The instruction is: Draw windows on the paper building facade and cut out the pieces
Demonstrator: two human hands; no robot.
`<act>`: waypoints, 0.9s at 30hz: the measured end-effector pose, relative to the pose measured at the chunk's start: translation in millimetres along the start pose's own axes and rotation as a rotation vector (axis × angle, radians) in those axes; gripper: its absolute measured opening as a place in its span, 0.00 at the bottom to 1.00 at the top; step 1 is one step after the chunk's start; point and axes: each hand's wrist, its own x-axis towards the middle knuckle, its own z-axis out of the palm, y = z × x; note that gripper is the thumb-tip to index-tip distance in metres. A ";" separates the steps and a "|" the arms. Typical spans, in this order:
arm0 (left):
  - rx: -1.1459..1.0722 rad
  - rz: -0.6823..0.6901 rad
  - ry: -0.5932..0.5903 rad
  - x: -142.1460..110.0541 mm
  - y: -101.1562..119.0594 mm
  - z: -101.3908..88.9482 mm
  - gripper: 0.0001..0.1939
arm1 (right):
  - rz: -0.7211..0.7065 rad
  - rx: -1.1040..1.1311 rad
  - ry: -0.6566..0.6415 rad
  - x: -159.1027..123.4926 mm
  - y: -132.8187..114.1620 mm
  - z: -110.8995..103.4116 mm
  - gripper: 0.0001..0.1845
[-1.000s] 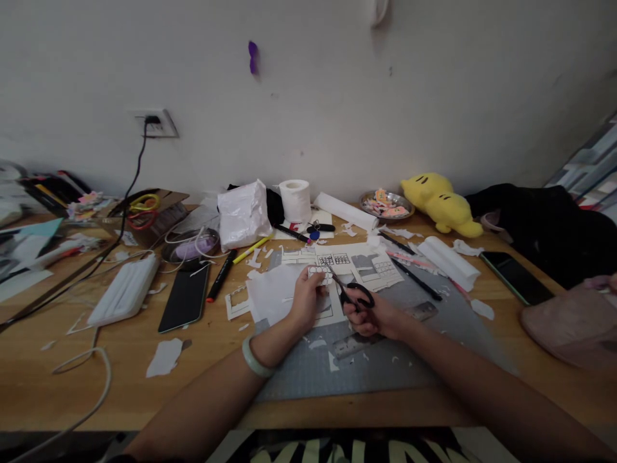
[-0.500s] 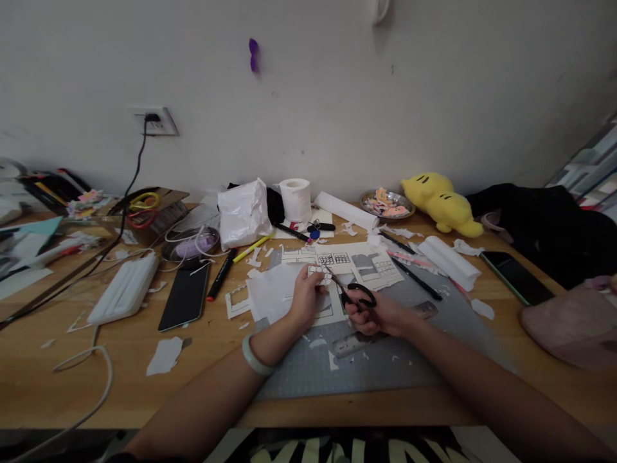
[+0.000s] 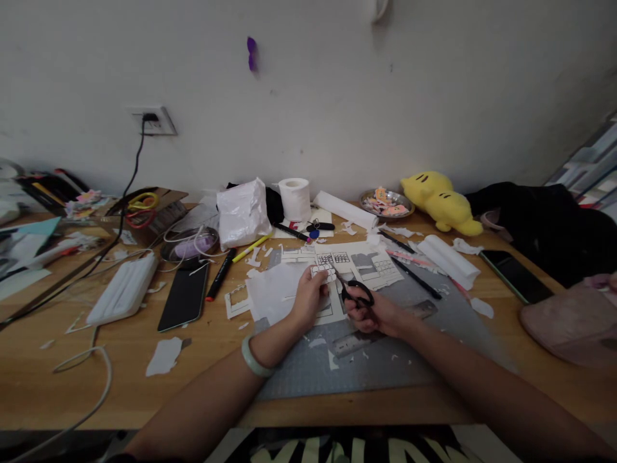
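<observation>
My left hand point(image 3: 308, 299) pinches a small white paper piece point(image 3: 324, 274) drawn with rounded black outlines. My right hand point(image 3: 369, 312) is wrapped round black-handled scissors point(image 3: 359, 292), whose blades reach toward the paper's right edge. Whether the blades touch the paper I cannot tell. Beneath both hands, printed paper sheets point(image 3: 373, 265) with line drawings lie on a grey cutting mat point(image 3: 308, 376). A metal ruler point(image 3: 349, 345) rests on the mat just below my right hand, which partly covers it. Blank white paper point(image 3: 270, 292) lies left of my left hand.
Left of the mat are a dark phone point(image 3: 182, 296), a black marker point(image 3: 222, 274) and a white power strip point(image 3: 123, 289). Toward the wall stand a toilet roll point(image 3: 295, 199) and a metal dish point(image 3: 407, 215) of cutouts. A yellow plush toy point(image 3: 441, 199) and another phone point(image 3: 518, 276) are on the right.
The paper piece in my left hand has shifted slightly right and turned a little. The scissors stay in my right hand, their handles moved slightly left.
</observation>
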 end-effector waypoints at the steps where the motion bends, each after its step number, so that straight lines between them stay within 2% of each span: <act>1: 0.019 -0.003 -0.009 0.0 -0.5 0.0 0.11 | -0.012 0.006 0.009 0.5 0.2 0.2 0.20; 14: 0.221 -0.051 -0.181 -6.4 2.0 4.7 0.12 | -0.063 0.015 0.044 3.3 3.2 0.5 0.21; 27: 0.260 -0.046 -0.242 -6.4 2.3 3.9 0.14 | -0.115 -0.077 0.061 1.5 3.0 6.1 0.23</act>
